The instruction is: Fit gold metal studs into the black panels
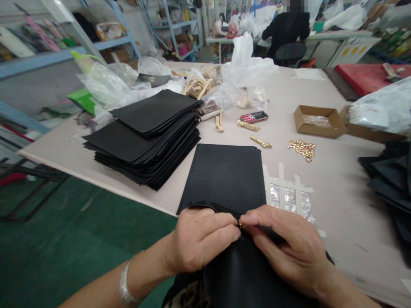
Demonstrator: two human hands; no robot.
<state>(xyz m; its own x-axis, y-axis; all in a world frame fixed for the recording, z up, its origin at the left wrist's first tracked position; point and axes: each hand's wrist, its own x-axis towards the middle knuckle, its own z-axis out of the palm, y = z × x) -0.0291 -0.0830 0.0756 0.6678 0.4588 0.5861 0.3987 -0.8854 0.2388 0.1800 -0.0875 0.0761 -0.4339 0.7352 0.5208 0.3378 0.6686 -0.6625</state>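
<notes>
Near the table's front edge, my left hand (202,237) is closed on a bent black leather-like sheet (237,269). My right hand (289,244) pinches at the same spot from the other side. Between the fingertips of both hands shows a small gold metal fitting (240,224), partly hidden by the fingers. The held sheet hangs down toward my lap. Just beyond my hands, a few more black sheets (226,171) lie flat in a neat pile. A cluster of loose gold fittings (302,149) is on the table, with two gold rows (260,142) nearby.
A tall stack of black sheets (144,141) stands at left. Behind are a red phone (254,117), tan straps (201,87) and plastic bags (247,64). A cardboard box (319,130) and more black pieces (390,179) are at right. A person (285,30) sits farther back.
</notes>
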